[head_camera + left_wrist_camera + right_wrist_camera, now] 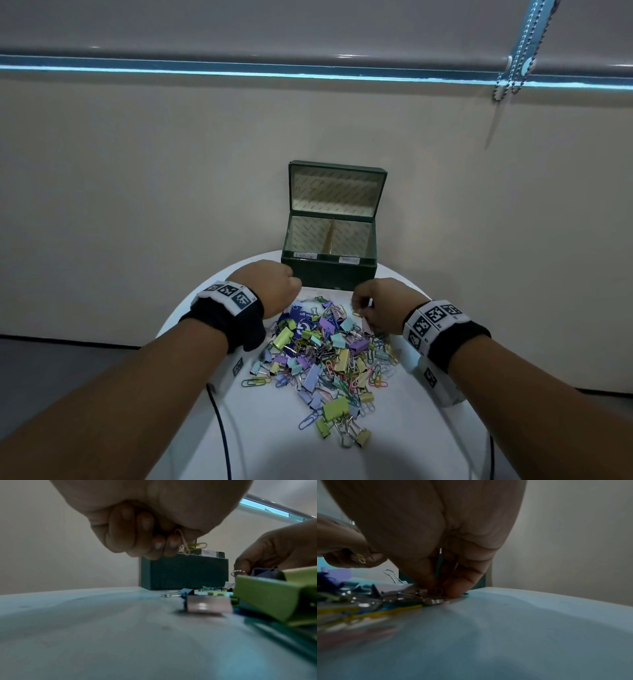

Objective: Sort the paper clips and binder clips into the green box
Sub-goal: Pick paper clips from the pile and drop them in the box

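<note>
The green box (329, 270) stands open at the table's far edge, lid up, with a divider making two compartments. A pile of pastel binder clips and paper clips (325, 356) lies in front of it. My left hand (291, 284) hovers at the pile's far left, near the box's front left corner. Its curled fingers (159, 543) grip a pink paper clip (184, 543) and a yellow one (197, 545). My right hand (359, 308) is down at the pile's far right edge. Its fingertips (453, 591) pinch at small clips on the table, and a teal paper clip (439, 563) shows inside the hand.
The round white table (428, 445) drops off close on every side. A blue card (301, 322) lies under the pile. A black cable (222, 428) runs over the table's near left. A wall rises right behind the box, with a bead chain (520, 58) hanging at top right.
</note>
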The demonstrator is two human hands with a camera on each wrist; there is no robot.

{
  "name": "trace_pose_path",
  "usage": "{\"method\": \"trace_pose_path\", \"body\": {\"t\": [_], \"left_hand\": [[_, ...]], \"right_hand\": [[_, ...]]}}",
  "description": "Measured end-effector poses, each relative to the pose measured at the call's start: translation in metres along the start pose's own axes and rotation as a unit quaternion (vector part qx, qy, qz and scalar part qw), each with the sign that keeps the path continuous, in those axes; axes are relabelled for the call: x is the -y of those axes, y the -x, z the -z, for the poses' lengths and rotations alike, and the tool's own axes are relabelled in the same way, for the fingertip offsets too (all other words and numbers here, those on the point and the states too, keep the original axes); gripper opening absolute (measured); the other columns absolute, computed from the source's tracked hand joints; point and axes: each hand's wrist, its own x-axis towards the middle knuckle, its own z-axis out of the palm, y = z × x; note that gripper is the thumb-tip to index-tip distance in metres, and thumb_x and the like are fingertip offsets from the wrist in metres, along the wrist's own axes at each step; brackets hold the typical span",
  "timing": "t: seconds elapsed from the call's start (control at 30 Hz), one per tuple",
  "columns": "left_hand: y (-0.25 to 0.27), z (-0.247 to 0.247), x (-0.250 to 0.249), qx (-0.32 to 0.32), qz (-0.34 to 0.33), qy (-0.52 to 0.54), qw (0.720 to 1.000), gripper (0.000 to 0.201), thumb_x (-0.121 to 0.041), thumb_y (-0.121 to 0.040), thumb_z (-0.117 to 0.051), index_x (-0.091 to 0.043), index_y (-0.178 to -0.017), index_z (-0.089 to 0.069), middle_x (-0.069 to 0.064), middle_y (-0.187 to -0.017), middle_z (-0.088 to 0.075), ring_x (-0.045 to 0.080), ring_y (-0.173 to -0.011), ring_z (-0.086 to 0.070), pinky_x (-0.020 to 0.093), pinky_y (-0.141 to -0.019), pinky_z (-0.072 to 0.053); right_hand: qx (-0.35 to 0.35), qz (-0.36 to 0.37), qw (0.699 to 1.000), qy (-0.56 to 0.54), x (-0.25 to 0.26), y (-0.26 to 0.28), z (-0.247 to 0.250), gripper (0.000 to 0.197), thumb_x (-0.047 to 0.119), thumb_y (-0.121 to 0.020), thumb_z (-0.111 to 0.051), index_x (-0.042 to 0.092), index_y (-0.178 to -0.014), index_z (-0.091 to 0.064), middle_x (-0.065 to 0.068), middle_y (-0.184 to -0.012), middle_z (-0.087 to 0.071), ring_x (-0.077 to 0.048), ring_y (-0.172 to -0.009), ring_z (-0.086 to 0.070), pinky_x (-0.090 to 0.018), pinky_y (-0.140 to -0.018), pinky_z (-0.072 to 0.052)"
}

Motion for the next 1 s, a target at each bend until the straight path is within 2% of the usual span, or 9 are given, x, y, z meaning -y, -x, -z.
{"method": "trace_pose_path", "body": {"t": [0.07, 0.17, 0.27, 0.33, 0.4, 0.5, 0.67, 0.83, 1.0], "left_hand": [[0.001, 0.001, 0.003, -0.003, 0.004, -0.021, 1.0, 0.034, -0.034, -0.101, -0.033, -0.015, -0.084, -0.055, 0.005, -0.086, -0.06, 0.023, -0.078, -0.054, 0.032, -0.07, -0.042], [0.0, 0.0, 0.007, -0.01, 0.009, 0.035, 0.999, 0.03, -0.034, -0.105, -0.035, -0.015, -0.089, -0.05, 0.006, -0.087, -0.058, 0.024, -0.08, -0.053, 0.032, -0.07, -0.037], [-0.002, -0.001, 0.014, -0.018, 0.002, 0.092, 0.996, 0.017, -0.02, -0.104, -0.042, -0.016, -0.108, -0.058, 0.005, -0.1, -0.065, 0.024, -0.091, -0.059, 0.03, -0.077, -0.043], [-0.004, -0.002, 0.016, 0.012, -0.007, 0.07, 0.997, 0.027, -0.011, -0.103, -0.041, -0.017, -0.123, -0.058, 0.005, -0.118, -0.064, 0.023, -0.103, -0.059, 0.025, -0.081, -0.039], [-0.005, -0.002, 0.016, 0.026, -0.008, 0.057, 0.998, 0.029, -0.012, -0.104, -0.039, -0.015, -0.122, -0.061, 0.006, -0.124, -0.062, 0.024, -0.11, -0.058, 0.023, -0.082, -0.035], [-0.007, -0.004, 0.017, 0.034, -0.009, 0.051, 0.998, 0.03, -0.018, -0.106, -0.037, -0.01, -0.112, -0.065, 0.009, -0.118, -0.065, 0.024, -0.106, -0.059, 0.029, -0.085, -0.039], [-0.01, -0.013, 0.023, 0.04, -0.007, 0.027, 0.999, 0.025, -0.011, -0.1, -0.044, -0.015, -0.114, -0.065, 0.005, -0.118, -0.065, 0.023, -0.107, -0.059, 0.029, -0.09, -0.042], [-0.004, -0.003, 0.015, 0.03, -0.077, 0.04, 0.996, 0.027, -0.019, -0.103, -0.045, -0.019, -0.116, -0.068, -0.001, -0.115, -0.068, 0.016, -0.102, -0.06, 0.026, -0.087, -0.044], [-0.009, 0.029, -0.01, -0.009, -0.1, 0.178, 0.979, 0.019, -0.026, -0.101, -0.053, -0.023, -0.102, -0.071, -0.012, -0.091, -0.068, 0.006, -0.085, -0.062, 0.022, -0.074, -0.046]], "right_hand": [[-0.006, -0.015, 1.0, -0.011, 0.0, 0.0, -0.002, 0.02, 0.014, -0.094, -0.056, 0.028, -0.107, -0.062, 0.004, -0.099, -0.068, -0.018, -0.086, -0.06, -0.025, -0.073, -0.045], [-0.012, -0.027, 1.0, -0.005, -0.001, -0.002, -0.002, 0.032, 0.013, -0.095, -0.054, 0.026, -0.123, -0.063, -0.001, -0.111, -0.068, -0.019, -0.092, -0.06, -0.027, -0.079, -0.048], [-0.014, -0.002, 1.0, 0.008, -0.002, -0.003, 0.0, 0.027, 0.01, -0.094, -0.054, 0.021, -0.111, -0.072, -0.001, -0.112, -0.069, -0.02, -0.098, -0.063, -0.027, -0.087, -0.05], [-0.043, 0.012, 0.999, -0.01, -0.003, -0.003, 0.002, 0.022, 0.011, -0.096, -0.053, 0.02, -0.099, -0.073, -0.001, -0.104, -0.067, -0.019, -0.093, -0.062, -0.032, -0.088, -0.052], [-0.073, 0.017, 0.997, -0.026, -0.003, -0.002, 0.003, 0.022, 0.01, -0.097, -0.05, 0.017, -0.096, -0.071, 0.001, -0.097, -0.065, -0.016, -0.086, -0.058, -0.029, -0.081, -0.049], [-0.089, -0.008, 0.995, -0.05, -0.002, 0.0, 0.003, 0.023, 0.005, -0.097, -0.043, 0.02, -0.094, -0.06, 0.002, -0.089, -0.061, -0.017, -0.077, -0.054, -0.029, -0.071, -0.044], [-0.053, -0.048, 0.996, -0.056, -0.001, -0.002, 0.0, 0.023, 0.011, -0.099, -0.039, 0.014, -0.098, -0.062, -0.007, -0.1, -0.067, -0.025, -0.09, -0.059, -0.033, -0.078, -0.047], [0.005, -0.08, 0.997, -0.002, -0.003, -0.004, -0.005, 0.025, 0.02, -0.089, -0.062, 0.025, -0.114, -0.061, 0.0, -0.109, -0.062, -0.02, -0.094, -0.054, -0.028, -0.076, -0.042], [-0.033, -0.095, 0.995, 0.018, -0.011, -0.01, -0.007, 0.026, 0.032, -0.092, -0.065, 0.022, -0.116, -0.064, -0.001, -0.116, -0.064, -0.021, -0.105, -0.06, -0.027, -0.082, -0.045]]}}
